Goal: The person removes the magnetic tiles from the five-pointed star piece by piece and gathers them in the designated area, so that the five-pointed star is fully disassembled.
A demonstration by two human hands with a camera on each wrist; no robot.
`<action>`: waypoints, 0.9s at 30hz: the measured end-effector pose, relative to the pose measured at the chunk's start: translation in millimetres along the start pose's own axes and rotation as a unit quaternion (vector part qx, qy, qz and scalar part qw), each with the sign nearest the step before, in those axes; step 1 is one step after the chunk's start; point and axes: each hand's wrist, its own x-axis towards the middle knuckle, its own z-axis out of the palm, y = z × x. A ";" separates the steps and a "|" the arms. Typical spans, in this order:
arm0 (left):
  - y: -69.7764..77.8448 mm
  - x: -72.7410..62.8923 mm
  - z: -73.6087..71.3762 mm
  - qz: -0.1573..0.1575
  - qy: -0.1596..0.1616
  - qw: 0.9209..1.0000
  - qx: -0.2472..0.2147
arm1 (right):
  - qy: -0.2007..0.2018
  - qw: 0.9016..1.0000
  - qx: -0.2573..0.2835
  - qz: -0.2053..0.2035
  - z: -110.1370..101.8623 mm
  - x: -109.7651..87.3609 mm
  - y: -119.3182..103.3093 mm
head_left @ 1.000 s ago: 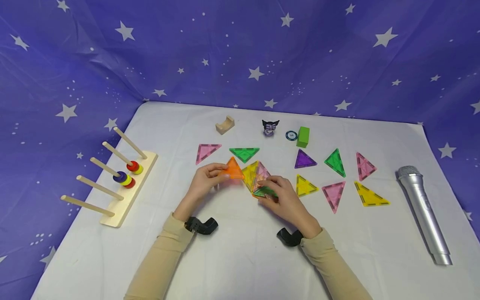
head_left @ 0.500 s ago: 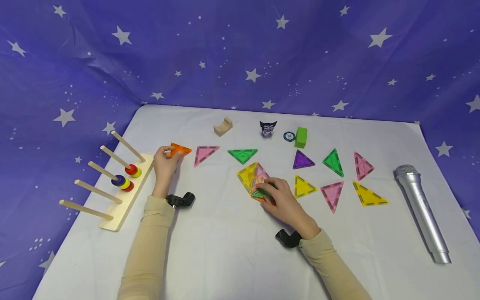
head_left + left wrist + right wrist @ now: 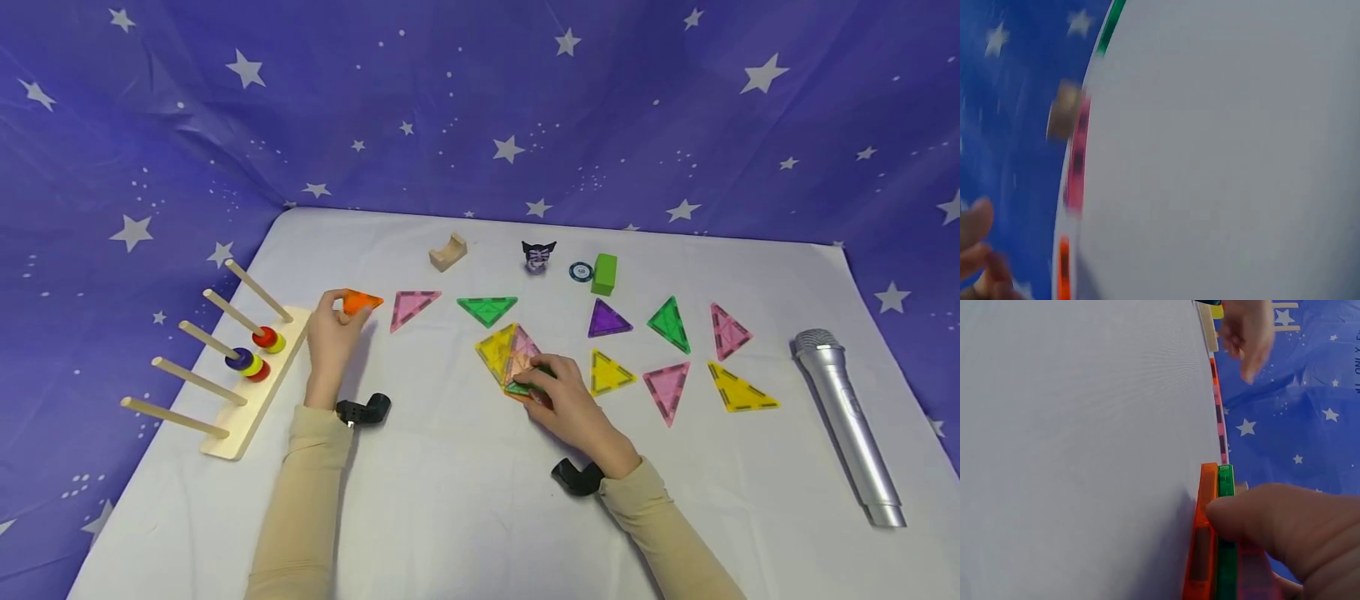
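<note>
The orange tile (image 3: 363, 301) lies on the surface (image 3: 465, 517) at the left, between the peg stand (image 3: 257, 402) and a pink tile (image 3: 413, 307), just apart from that pink one. Over it I have the left hand (image 3: 333, 332) holding nothing, fingers loosely curved (the left wrist view shows them clear of the tile, though blurred). I'd draw those fingers straight up and off, so no fingertip catches an edge and skews the tile.

The right hand (image 3: 567, 398) is pinching a fanned stack (image 3: 497, 352), orange, green, pink and yellow, with the thumb against the orange face. Whether the stack's low edge meets the surface I can't tell. I'd keep that pinch firm but light, and peel one tile at a time; the dark strips along the edges look like magnets, so neighbours may cling and drag.

Beyond, a green tile (image 3: 487, 310) sits right of the pink one, and a wooden block (image 3: 447, 252) stands farther back; I'd steer around both.
</note>
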 end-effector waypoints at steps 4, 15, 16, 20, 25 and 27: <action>30.7 -13.6 28.2 0.146 -0.154 0.977 -0.025 | 0.004 1.000 0.002 0.002 0.1 0.5 0.4; 66.6 -20.9 78.7 0.240 -0.421 0.874 -0.023 | -0.025 1.000 -0.002 0.018 3.3 0.8 -0.4; 65.8 -20.0 80.1 0.232 -0.431 0.871 -0.036 | -0.028 0.999 -0.002 0.020 2.8 0.6 -0.4; 61.4 -19.5 83.8 0.203 -0.463 0.856 -0.104 | -0.033 0.999 -0.004 0.019 0.3 0.1 0.0; 55.2 -22.5 87.7 0.181 -0.460 0.854 -0.162 | -0.033 0.999 -0.004 0.020 -1.0 0.2 0.8; 53.1 -23.5 88.7 0.173 -0.461 0.852 -0.180 | -0.034 0.999 -0.002 0.021 -1.2 0.2 0.9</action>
